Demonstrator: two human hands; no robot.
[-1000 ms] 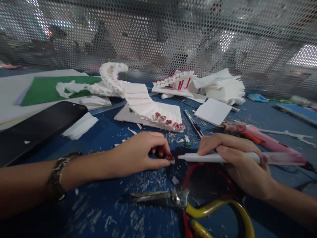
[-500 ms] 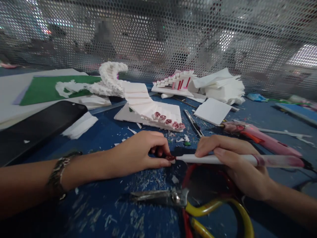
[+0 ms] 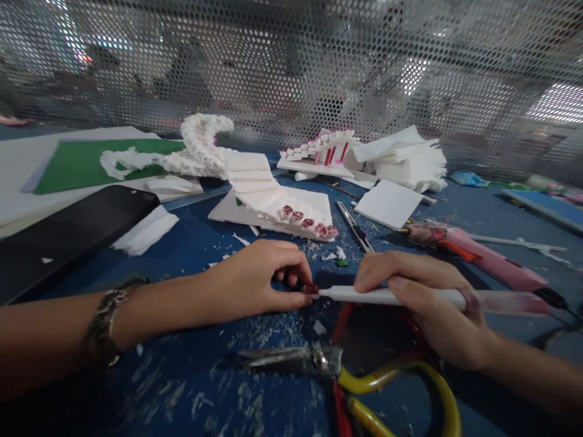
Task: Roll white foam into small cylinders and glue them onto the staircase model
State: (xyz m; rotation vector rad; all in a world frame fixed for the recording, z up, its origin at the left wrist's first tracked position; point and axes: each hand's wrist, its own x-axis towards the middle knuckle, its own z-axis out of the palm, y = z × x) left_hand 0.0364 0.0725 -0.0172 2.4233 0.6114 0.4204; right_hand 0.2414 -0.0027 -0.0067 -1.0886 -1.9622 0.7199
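My left hand rests near the blue tabletop, thumb and fingertips pinching a small white piece with dark red colouring. In my right hand lies a white marker pen, held nearly level, its tip at the right edge of the small piece. Beyond the hands stands a white stepped foam model on a white base. Several dark red swirls mark the ends of its lower steps. Scissors with red and yellow handles lie below my right hand, partly hidden by it.
A utility knife, a white square sheet and a pink glue gun lie beyond my right hand. At left are a black phone and green sheet. A perforated metal screen borders the back; scraps litter the table.
The pen's tip has shifted very slightly left and its back end sits a little lower. Both hands keep their hold; the whole view has drifted slightly.
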